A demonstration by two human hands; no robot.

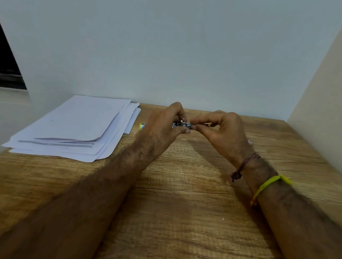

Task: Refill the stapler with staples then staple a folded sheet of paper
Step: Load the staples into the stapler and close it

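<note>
Right now the stapler (pixel 179 125) is held up off the desk (pixel 179 212), between both hands, out toward the desk's far edge and about midway along it. Only a small metallic part of it shows in the gap between the hands. Its long axis seems to run left to right, roughly parallel to that far edge, though most of the body is hidden.

The left hand (pixel 162 126) has its fingers curled round the stapler's left portion, thumb underneath, and seems to carry the weight. The right hand (pixel 223 132) pinches something small and metallic at the stapler's right end between thumb and forefinger. Whether that is a strip of staples or part of the stapler itself cannot be told at this size.

My reading is that the refill is under way and that the coming move runs along the stapler's long axis, right to left, so the right hand would have to stay in line with the magazine while the left holds steady.

A loose stack of paper (pixel 73 129) lies flat at the far left corner of the desk, well apart from the right hand and nearer the left. No folded sheet is visible, so the stapling step looks not yet begun. A small yellow-edged item (pixel 142 125), possibly the staple box, lies on the desk just beyond the left hand.
</note>
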